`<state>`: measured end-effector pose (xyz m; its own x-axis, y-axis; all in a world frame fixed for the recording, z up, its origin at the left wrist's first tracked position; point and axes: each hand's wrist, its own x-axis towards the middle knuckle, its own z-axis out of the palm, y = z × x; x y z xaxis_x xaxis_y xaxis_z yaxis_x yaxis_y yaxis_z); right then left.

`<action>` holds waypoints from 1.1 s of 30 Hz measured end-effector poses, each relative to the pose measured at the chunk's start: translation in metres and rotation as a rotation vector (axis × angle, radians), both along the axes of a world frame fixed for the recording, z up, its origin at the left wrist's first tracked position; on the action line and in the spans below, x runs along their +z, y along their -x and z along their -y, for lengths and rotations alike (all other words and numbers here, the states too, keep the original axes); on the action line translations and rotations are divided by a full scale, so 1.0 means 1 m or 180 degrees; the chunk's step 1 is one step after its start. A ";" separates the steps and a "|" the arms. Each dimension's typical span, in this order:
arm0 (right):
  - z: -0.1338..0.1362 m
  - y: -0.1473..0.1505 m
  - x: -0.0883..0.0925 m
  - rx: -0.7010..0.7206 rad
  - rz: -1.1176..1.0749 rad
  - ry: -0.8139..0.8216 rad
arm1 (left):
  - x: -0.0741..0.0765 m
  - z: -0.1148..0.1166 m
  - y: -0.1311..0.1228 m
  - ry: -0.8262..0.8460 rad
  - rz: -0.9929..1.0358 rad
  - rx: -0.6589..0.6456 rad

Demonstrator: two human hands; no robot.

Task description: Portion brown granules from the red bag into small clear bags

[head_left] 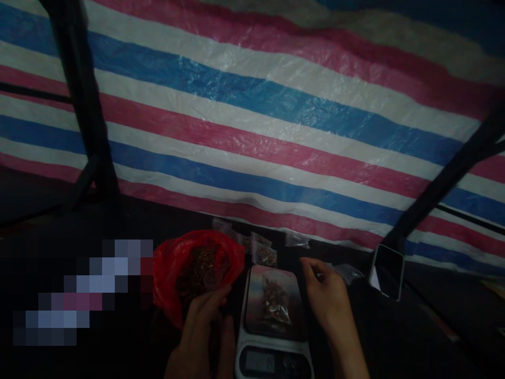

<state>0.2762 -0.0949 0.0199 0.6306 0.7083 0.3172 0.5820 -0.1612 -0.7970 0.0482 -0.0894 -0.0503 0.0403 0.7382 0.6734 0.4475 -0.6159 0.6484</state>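
Observation:
A digital scale (278,337) stands at the bottom centre, its metal plate up and its display toward me. On the plate lies a clear plastic bag (276,302) holding brown, dried bits. My left hand (201,329) is just left of the scale, fingers stretched out and thumb apart, at the near edge of a red plastic bag (236,252). That bag gapes wide over a heap of brown pieces (197,271), with a small clear cup (213,278) among them. To the right of the scale hovers my right hand (325,287), fingers loosely bent, nothing visible in them.
Several small filled bags (264,254) lie behind the scale. Flat clear bags (298,240) rest near the sheet and by my right hand. A phone (387,272) leans against a dark pole (430,200) at right. A striped plastic sheet (252,137) hangs behind. Pixelation covers the lower left.

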 end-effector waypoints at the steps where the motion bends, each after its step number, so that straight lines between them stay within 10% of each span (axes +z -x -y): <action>1: 0.000 0.000 0.000 0.0010 -0.0011 -0.0012 | -0.001 -0.001 -0.001 -0.0069 -0.0031 0.0007; 23: 0.009 0.006 -0.010 0.0310 -0.0094 0.0875 | -0.004 -0.005 -0.012 -0.0538 -0.0172 -0.0029; 33: 0.000 0.030 0.006 0.1081 -0.0672 0.0431 | -0.008 -0.008 -0.013 0.0400 0.0624 -0.0242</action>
<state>0.2460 -0.0953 0.0257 0.3952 0.9136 0.0958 0.4462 -0.0998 -0.8893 0.0608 -0.0815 -0.0581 -0.0235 0.8165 0.5768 0.2610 -0.5519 0.7920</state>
